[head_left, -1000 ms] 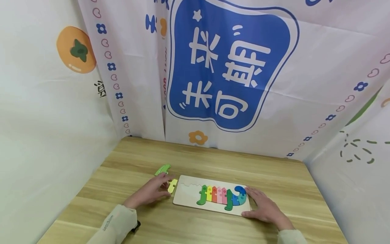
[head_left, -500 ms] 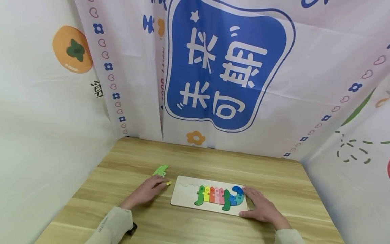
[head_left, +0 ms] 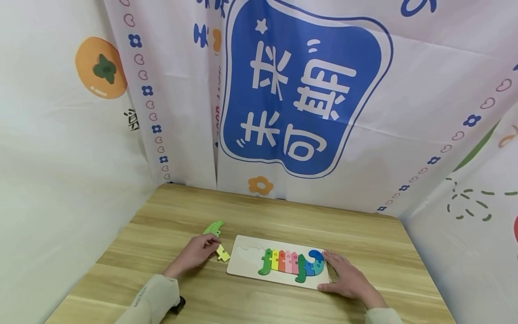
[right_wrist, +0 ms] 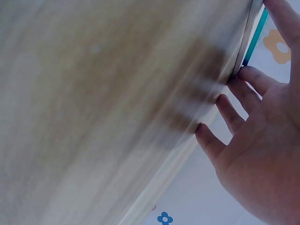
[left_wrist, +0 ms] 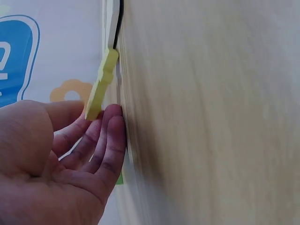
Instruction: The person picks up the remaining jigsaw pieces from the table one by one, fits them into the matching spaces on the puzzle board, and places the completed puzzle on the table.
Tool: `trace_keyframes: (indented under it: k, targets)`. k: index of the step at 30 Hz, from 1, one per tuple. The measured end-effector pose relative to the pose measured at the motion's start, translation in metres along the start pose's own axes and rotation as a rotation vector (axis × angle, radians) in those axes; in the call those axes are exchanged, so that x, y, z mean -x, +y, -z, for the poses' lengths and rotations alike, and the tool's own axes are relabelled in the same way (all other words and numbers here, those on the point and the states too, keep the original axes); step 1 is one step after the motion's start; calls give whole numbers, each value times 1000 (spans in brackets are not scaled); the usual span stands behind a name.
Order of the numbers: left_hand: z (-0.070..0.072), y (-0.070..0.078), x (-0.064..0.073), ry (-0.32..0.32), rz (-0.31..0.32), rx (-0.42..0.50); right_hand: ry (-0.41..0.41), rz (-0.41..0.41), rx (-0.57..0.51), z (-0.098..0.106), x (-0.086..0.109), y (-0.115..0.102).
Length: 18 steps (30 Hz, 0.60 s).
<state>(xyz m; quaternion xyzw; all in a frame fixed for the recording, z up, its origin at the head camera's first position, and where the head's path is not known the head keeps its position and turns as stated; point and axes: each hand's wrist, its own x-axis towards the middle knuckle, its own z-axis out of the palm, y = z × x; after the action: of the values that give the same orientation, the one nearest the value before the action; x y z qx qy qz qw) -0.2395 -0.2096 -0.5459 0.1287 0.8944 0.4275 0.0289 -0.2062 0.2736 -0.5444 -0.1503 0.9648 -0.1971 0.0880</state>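
Observation:
Between thumb and fingers, my left hand (head_left: 197, 253) pinches a yellow puzzle piece (head_left: 223, 253) just off the left end of the wooden puzzle board (head_left: 247, 265). In the left wrist view the yellow piece (left_wrist: 102, 84) is seen edge-on, tilted above the table. A light green crocodile-head piece (head_left: 214, 227) lies behind that hand, partly hidden by it. My right hand (head_left: 350, 274) rests at the board's right end with fingers extended; in the right wrist view its fingertips (right_wrist: 248, 72) touch the board edge and the table. Colourful crocodile pieces (head_left: 288, 262) sit on the board's middle and right.
The wood-grain table (head_left: 194, 202) reaches back to a printed cloth wall (head_left: 307, 189). Cloth also hangs at the left side (head_left: 73, 189) and the right side (head_left: 465, 234).
The yellow piece in my left hand has turned, from mostly hidden under the fingers to face up and slanted toward the board. My right hand stays at the board's right end.

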Motion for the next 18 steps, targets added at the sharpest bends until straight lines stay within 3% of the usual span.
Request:
trace_keyframes:
  k: [8,13,18]
  targets:
    - [-9,8,1,-54,-65,-64,10,4,1,1,2,0]
    - [-19,13,2,-26,-71,-163,7,0,2,0,3,0]
    - [-26,16,1,0,-66,-199,4,-2,6,-1,2,0]
